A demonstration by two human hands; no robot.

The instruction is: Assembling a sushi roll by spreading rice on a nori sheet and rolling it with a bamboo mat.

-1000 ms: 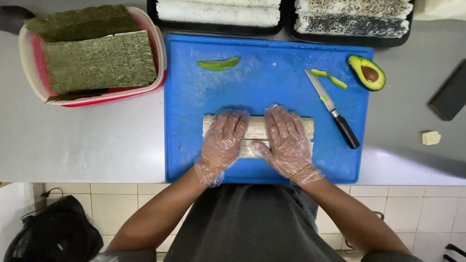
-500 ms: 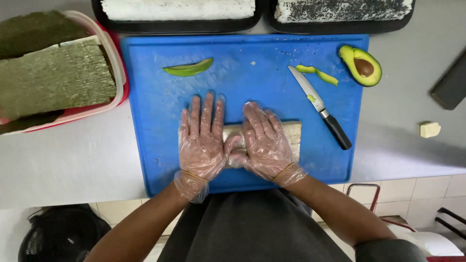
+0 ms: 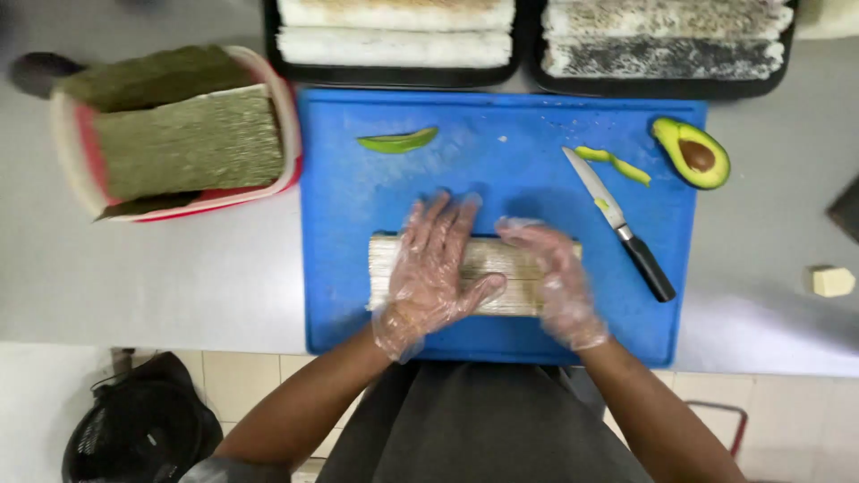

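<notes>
1. Left hand (image 3: pixel 434 273), in a thin clear glove, lies flat with fingers spread on the bamboo rolling mat (image 3: pixel 483 273); palm presses down, nothing clenched, no real grasp.
2. Right hand (image 3: pixel 555 282), also gloved, cups over the mat's right part with fingers curled along its top; it presses more than grips, and I cannot tell if the fingertips hook the far edge.
3. The mat lies crosswise on the near half of the blue cutting board (image 3: pixel 501 192), closed over whatever is inside; the filling is hidden.
4. Judgement on doing it well: press evenly along the whole length, hands apart toward both ends, firm but not crushing, so the roll stays even in thickness and nothing squeezes out the sides.
5. Black-handled knife (image 3: pixel 617 224) lies on the board just right of the right hand, with its blade pointing away; keep the wrist off it.
6. Further back on the board: an avocado slice (image 3: pixel 398 140), peel strips (image 3: pixel 613 164), and a halved avocado (image 3: pixel 693 152) with its pit, at the far right corner.
7. Left of the board, a red-rimmed container (image 3: pixel 286 152) holds stacked seaweed sheets (image 3: pixel 183 143), nearly full.
8. Farthest: two black trays (image 3: pixel 528 54) side by side, left holding white rice-covered rolls (image 3: pixel 394 31), right holding seed-coated rolls (image 3: pixel 667 40).
</notes>
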